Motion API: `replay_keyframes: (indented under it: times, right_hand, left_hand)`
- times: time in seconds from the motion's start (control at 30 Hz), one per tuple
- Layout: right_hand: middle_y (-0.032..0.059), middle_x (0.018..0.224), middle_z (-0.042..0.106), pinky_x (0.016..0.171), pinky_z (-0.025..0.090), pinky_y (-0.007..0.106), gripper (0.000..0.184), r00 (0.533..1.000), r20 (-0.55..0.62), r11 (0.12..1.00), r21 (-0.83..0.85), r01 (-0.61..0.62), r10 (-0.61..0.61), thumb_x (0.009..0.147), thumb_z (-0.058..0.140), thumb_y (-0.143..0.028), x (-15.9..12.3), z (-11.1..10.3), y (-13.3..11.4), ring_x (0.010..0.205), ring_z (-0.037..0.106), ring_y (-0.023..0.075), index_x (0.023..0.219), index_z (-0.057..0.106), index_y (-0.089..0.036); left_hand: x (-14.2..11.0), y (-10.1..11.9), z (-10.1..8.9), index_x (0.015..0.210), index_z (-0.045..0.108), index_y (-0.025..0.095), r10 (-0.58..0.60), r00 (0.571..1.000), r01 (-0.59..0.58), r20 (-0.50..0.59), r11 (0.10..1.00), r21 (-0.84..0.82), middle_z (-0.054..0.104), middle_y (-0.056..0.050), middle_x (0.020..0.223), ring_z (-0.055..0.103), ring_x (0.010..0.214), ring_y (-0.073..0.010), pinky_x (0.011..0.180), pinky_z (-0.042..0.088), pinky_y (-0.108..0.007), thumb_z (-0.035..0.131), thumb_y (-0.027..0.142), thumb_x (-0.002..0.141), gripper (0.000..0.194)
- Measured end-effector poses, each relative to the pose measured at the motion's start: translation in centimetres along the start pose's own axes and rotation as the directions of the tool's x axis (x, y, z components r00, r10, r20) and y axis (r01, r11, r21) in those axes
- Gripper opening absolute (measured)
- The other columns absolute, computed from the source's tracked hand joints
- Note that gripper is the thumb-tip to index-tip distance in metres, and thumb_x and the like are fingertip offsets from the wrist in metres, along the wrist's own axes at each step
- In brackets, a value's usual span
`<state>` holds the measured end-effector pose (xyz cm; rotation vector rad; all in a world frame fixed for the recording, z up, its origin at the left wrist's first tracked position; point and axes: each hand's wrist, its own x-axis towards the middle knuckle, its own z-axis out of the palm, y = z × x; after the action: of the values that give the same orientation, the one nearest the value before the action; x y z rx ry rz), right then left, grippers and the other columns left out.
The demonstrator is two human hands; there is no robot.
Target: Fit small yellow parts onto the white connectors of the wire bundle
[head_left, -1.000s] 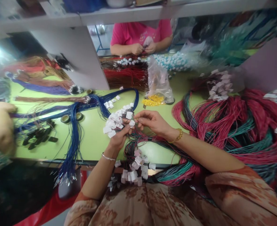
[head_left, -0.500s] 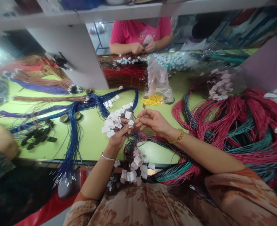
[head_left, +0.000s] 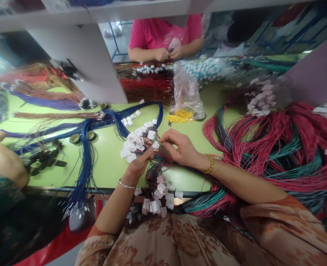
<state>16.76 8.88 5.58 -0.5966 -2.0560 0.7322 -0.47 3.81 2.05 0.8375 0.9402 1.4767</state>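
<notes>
My left hand (head_left: 140, 161) is closed around a bunch of wires with white plastic connectors (head_left: 135, 141) on their ends. Its thumb presses on one white connector (head_left: 155, 145) at the right of the bunch. Right beside that connector, my right hand (head_left: 178, 147) is closed in a pinch; what lies between its fingertips is too small to make out. Thin dark, red and green wires (head_left: 163, 161) run below both hands. More white connectors (head_left: 158, 197) hang over the table's front edge. Behind my hands, a pile of small yellow pieces (head_left: 180, 116) lies by a clear plastic bag (head_left: 188, 90).
Thick red, black and green wire bundles (head_left: 266, 147) cover the right side. Blue wires (head_left: 84, 155), black connectors (head_left: 48, 159) and tape rolls (head_left: 75, 138) lie at the left. A neighbour's arm (head_left: 5, 159) reaches in there. Across the table sits a person in pink (head_left: 166, 37), beyond a white divider (head_left: 80, 62).
My right hand has turned and moved its fingertips slightly left, up to the connector under my left thumb. The neighbour's arm at the left has reached further in over the black connectors.
</notes>
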Motion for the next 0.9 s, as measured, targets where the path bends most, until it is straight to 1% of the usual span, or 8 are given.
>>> replay_keyframes:
  times: [0.1, 0.3, 0.4, 0.57, 0.63, 0.7, 0.8, 0.9]
  right_hand:
    - [0.0040, 0.087, 0.064, 0.073, 0.050, 0.030, 0.012, 1.000, 0.005, 0.999, -0.020, 0.031, -0.031, 0.097, 0.047, -0.017, -0.1, 0.2, -0.2, 0.079, 0.059, 0.0151, 0.093, 0.059, -0.020]
    - [0.0012, 0.084, 0.066, 0.065, 0.047, 0.027, 0.009, 1.000, 0.011, 0.999, -0.035, 0.010, -0.009, 0.096, 0.050, -0.017, -0.2, 0.2, -0.4, 0.067, 0.056, 0.0120, 0.092, 0.057, -0.021]
    - [0.0008, 0.081, 0.066, 0.064, 0.047, 0.025, 0.011, 0.999, 0.014, 0.997, -0.070, 0.039, -0.038, 0.095, 0.050, -0.015, -0.2, 0.2, -0.5, 0.067, 0.057, 0.0117, 0.089, 0.057, -0.021]
    - [0.0019, 0.082, 0.069, 0.066, 0.048, 0.025, 0.011, 0.997, 0.042, 0.985, -0.160, 0.065, -0.059, 0.094, 0.049, -0.014, -0.2, 0.2, -0.4, 0.070, 0.061, 0.0127, 0.090, 0.058, -0.020]
    - [0.0037, 0.086, 0.071, 0.068, 0.050, 0.026, 0.013, 0.995, 0.049, 0.974, -0.205, 0.100, -0.092, 0.096, 0.048, -0.015, -0.5, 0.5, -0.1, 0.074, 0.064, 0.0138, 0.096, 0.060, -0.019]
    - [0.0061, 0.093, 0.073, 0.069, 0.052, 0.027, 0.019, 0.987, 0.084, 0.953, -0.262, 0.153, -0.136, 0.099, 0.045, -0.017, -1.0, 1.2, 0.2, 0.079, 0.066, 0.0154, 0.108, 0.061, -0.018]
    - [0.0088, 0.101, 0.074, 0.070, 0.054, 0.030, 0.029, 0.974, 0.145, 0.916, -0.339, 0.212, -0.172, 0.100, 0.041, -0.019, -1.9, 2.5, 0.7, 0.084, 0.067, 0.0181, 0.123, 0.058, -0.018]
    - [0.0096, 0.099, 0.072, 0.071, 0.054, 0.032, 0.027, 0.973, 0.133, 0.908, -0.354, 0.223, -0.187, 0.101, 0.041, -0.019, -2.2, 3.4, 1.0, 0.084, 0.066, 0.0194, 0.122, 0.058, -0.018]
  left_hand:
    - [-0.1, -0.1, -0.1, 0.079, 0.064, 0.019, -0.010, 1.000, 0.010, 0.006, 1.000, 0.013, 0.065, 0.002, 0.063, 0.047, 0.049, -0.0085, 0.050, 0.035, -0.026, 0.092, 0.043, 0.063, 0.041]
    - [-0.1, -0.8, -0.9, 0.082, 0.066, 0.019, 0.001, 1.000, -0.001, 0.005, 1.000, 0.016, 0.058, 0.003, 0.061, 0.048, 0.051, -0.0090, 0.052, 0.038, -0.027, 0.092, 0.038, 0.065, 0.037]
    - [0.0, -1.2, -1.2, 0.081, 0.067, 0.018, 0.015, 1.000, -0.017, 0.024, 0.999, 0.050, 0.059, 0.002, 0.063, 0.049, 0.053, -0.0094, 0.055, 0.040, -0.027, 0.090, 0.038, 0.069, 0.033]
    - [0.0, -1.7, -1.5, 0.081, 0.068, 0.017, 0.045, 0.999, -0.044, -0.005, 0.996, 0.082, 0.059, 0.003, 0.065, 0.049, 0.056, -0.0083, 0.055, 0.041, -0.024, 0.090, 0.038, 0.069, 0.033]
    - [0.0, -1.8, -1.4, 0.080, 0.067, 0.017, 0.062, 0.998, -0.059, -0.030, 0.994, 0.087, 0.058, 0.004, 0.065, 0.049, 0.056, -0.0079, 0.055, 0.041, -0.023, 0.090, 0.037, 0.068, 0.032]
    - [0.0, -1.7, -1.0, 0.078, 0.067, 0.018, 0.071, 0.995, -0.067, -0.068, 0.996, 0.060, 0.057, 0.005, 0.065, 0.049, 0.056, -0.0078, 0.056, 0.043, -0.023, 0.092, 0.036, 0.065, 0.033]
    - [0.1, -1.4, -0.4, 0.068, 0.062, 0.018, 0.065, 0.993, -0.064, -0.097, 0.998, 0.014, 0.054, 0.005, 0.061, 0.049, 0.057, -0.0083, 0.060, 0.046, -0.024, 0.093, 0.038, 0.061, 0.037]
    - [0.2, -1.2, -0.1, 0.060, 0.057, 0.017, 0.080, 0.993, -0.078, -0.090, 0.997, 0.026, 0.053, 0.005, 0.058, 0.049, 0.057, -0.0081, 0.061, 0.048, -0.023, 0.093, 0.041, 0.061, 0.043]
